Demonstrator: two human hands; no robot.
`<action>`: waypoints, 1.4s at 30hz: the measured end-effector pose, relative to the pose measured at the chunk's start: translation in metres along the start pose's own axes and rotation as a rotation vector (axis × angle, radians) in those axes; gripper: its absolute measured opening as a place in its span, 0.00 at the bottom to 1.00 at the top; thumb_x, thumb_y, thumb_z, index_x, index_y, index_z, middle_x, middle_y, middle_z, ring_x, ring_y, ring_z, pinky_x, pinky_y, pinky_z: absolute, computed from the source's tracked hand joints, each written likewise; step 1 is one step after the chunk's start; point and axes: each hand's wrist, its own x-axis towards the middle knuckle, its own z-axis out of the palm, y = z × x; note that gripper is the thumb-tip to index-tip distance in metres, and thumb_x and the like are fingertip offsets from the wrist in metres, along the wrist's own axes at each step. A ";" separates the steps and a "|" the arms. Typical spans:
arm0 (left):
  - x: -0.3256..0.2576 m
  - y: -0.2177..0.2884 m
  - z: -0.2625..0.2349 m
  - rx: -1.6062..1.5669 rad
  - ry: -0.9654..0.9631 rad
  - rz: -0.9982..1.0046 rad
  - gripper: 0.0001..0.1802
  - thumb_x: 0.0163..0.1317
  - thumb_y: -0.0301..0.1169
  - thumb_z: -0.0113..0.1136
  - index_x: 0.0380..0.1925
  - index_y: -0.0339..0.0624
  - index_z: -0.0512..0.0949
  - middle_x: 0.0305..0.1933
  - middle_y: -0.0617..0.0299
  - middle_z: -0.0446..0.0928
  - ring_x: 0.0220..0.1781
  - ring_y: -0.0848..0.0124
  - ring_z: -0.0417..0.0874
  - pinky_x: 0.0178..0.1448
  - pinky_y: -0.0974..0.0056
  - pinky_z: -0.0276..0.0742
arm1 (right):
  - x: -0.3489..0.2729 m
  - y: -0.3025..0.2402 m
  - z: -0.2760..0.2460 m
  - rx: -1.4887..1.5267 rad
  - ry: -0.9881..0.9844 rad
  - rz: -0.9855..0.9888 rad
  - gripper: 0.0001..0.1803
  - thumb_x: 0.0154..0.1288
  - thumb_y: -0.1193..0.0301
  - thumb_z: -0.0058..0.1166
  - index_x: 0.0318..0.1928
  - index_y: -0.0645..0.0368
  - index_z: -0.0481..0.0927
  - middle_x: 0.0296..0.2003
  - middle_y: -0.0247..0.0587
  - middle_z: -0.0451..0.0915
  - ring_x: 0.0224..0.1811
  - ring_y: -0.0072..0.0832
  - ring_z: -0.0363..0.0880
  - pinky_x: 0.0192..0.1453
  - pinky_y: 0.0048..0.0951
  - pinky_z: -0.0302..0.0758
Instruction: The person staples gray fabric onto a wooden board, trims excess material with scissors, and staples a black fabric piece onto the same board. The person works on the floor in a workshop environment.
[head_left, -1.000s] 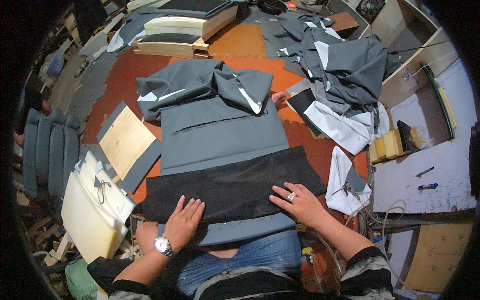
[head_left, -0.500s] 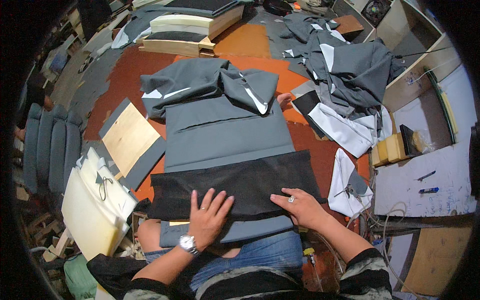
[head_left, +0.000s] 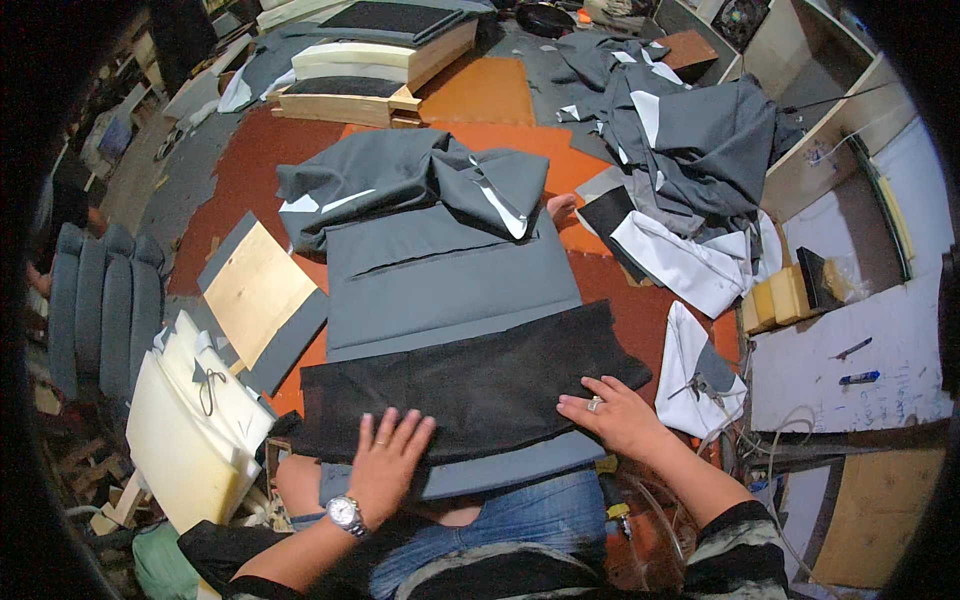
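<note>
A wide strip of black fabric (head_left: pixel 470 375) lies across my lap, over the near part of a grey upholstery cover (head_left: pixel 450 290). My left hand (head_left: pixel 388 462) rests on the fabric's near edge, left of the middle, fingers spread and holding nothing. Toward the right end, my right hand (head_left: pixel 615 412) lies on the same fabric with its fingers stretched out to the left. Below the black strip a padded grey band (head_left: pixel 500 473) shows along my thighs. Farther off, the cover's bunched part (head_left: pixel 370 180) has white patches and a slit runs across its flat panel.
Left stand cream foam sheets (head_left: pixel 175 420) and a wooden board (head_left: pixel 258 290) on grey fabric. Padded wooden frames (head_left: pixel 350 105) are at the back. Grey and white fabric (head_left: pixel 700 130) is heaped at right, near a white panel (head_left: pixel 850 390) with pens. Hoses (head_left: pixel 655 510) run beside my right arm.
My left hand has slid left and nearer to me. My right hand has shifted slightly right. The black fabric's near left edge now covers a yellowish patch that showed before.
</note>
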 end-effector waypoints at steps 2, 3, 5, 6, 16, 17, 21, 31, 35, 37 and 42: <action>-0.009 -0.011 -0.004 0.047 -0.018 -0.066 0.30 0.68 0.25 0.50 0.72 0.36 0.69 0.71 0.49 0.77 0.74 0.57 0.78 0.85 0.40 0.54 | -0.004 0.001 0.001 -0.003 0.008 -0.017 0.30 0.69 0.72 0.53 0.71 0.42 0.75 0.70 0.27 0.78 0.73 0.46 0.73 0.76 0.54 0.69; -0.013 -0.015 -0.004 0.065 -0.027 -0.086 0.31 0.68 0.24 0.50 0.73 0.36 0.68 0.71 0.49 0.77 0.74 0.57 0.78 0.85 0.40 0.54 | -0.005 0.001 0.001 -0.008 -0.030 -0.014 0.29 0.69 0.71 0.53 0.71 0.42 0.76 0.70 0.27 0.78 0.72 0.46 0.73 0.76 0.54 0.69; -0.023 -0.022 0.000 0.083 -0.062 -0.101 0.31 0.69 0.24 0.50 0.73 0.35 0.68 0.72 0.49 0.76 0.74 0.57 0.78 0.86 0.40 0.54 | -0.006 -0.001 0.001 -0.018 0.073 -0.007 0.29 0.69 0.71 0.54 0.70 0.42 0.77 0.70 0.27 0.78 0.71 0.47 0.74 0.75 0.55 0.70; -0.028 -0.025 0.002 0.089 -0.077 -0.093 0.31 0.69 0.24 0.50 0.73 0.35 0.68 0.72 0.49 0.76 0.74 0.57 0.77 0.86 0.40 0.54 | -0.005 -0.003 0.001 -0.026 0.115 -0.003 0.28 0.69 0.71 0.54 0.70 0.43 0.77 0.70 0.27 0.78 0.71 0.47 0.75 0.75 0.55 0.70; -0.060 -0.026 0.007 0.001 -0.233 -0.042 0.35 0.69 0.24 0.48 0.79 0.42 0.63 0.82 0.55 0.64 0.85 0.57 0.61 0.87 0.41 0.49 | 0.000 -0.011 -0.004 -0.029 0.059 -0.043 0.29 0.69 0.71 0.54 0.71 0.43 0.76 0.71 0.29 0.77 0.72 0.48 0.73 0.76 0.54 0.69; -0.061 -0.026 0.006 -0.083 -0.233 -0.067 0.36 0.68 0.23 0.49 0.79 0.42 0.63 0.82 0.56 0.64 0.85 0.57 0.61 0.87 0.41 0.49 | -0.001 -0.010 -0.005 -0.007 0.060 -0.034 0.30 0.69 0.71 0.54 0.71 0.43 0.75 0.72 0.28 0.76 0.73 0.48 0.73 0.76 0.54 0.69; -0.065 -0.036 0.007 -0.205 -0.206 -0.035 0.38 0.65 0.20 0.51 0.78 0.43 0.63 0.82 0.58 0.64 0.85 0.59 0.61 0.87 0.42 0.49 | -0.002 -0.007 -0.007 0.048 0.026 -0.037 0.31 0.71 0.71 0.52 0.74 0.42 0.72 0.73 0.26 0.75 0.73 0.48 0.72 0.78 0.53 0.68; -0.076 -0.047 0.014 -0.064 -0.246 0.129 0.34 0.69 0.23 0.49 0.77 0.41 0.65 0.81 0.54 0.65 0.84 0.56 0.63 0.87 0.45 0.52 | -0.011 -0.015 0.006 -0.008 -0.081 -0.105 0.28 0.75 0.67 0.46 0.74 0.40 0.71 0.74 0.24 0.74 0.73 0.48 0.74 0.80 0.51 0.68; -0.079 -0.047 0.019 -0.080 -0.249 0.108 0.34 0.68 0.21 0.48 0.76 0.39 0.65 0.81 0.55 0.66 0.83 0.58 0.64 0.87 0.48 0.53 | -0.012 -0.015 0.002 -0.003 -0.130 -0.085 0.29 0.74 0.68 0.48 0.74 0.39 0.73 0.74 0.24 0.74 0.74 0.49 0.72 0.80 0.53 0.66; -0.081 -0.045 0.015 -0.081 -0.302 0.123 0.36 0.69 0.30 0.54 0.79 0.46 0.63 0.83 0.51 0.60 0.85 0.53 0.58 0.86 0.40 0.50 | -0.015 -0.019 -0.002 -0.031 -0.158 -0.055 0.30 0.73 0.68 0.49 0.74 0.37 0.72 0.75 0.23 0.72 0.76 0.50 0.69 0.81 0.56 0.63; -0.040 -0.024 -0.015 -0.255 -0.448 -0.184 0.32 0.72 0.42 0.56 0.73 0.42 0.70 0.77 0.47 0.70 0.79 0.48 0.70 0.84 0.36 0.53 | -0.023 -0.040 -0.012 -0.041 -0.209 0.088 0.33 0.71 0.71 0.50 0.76 0.36 0.72 0.78 0.26 0.68 0.81 0.55 0.60 0.81 0.67 0.56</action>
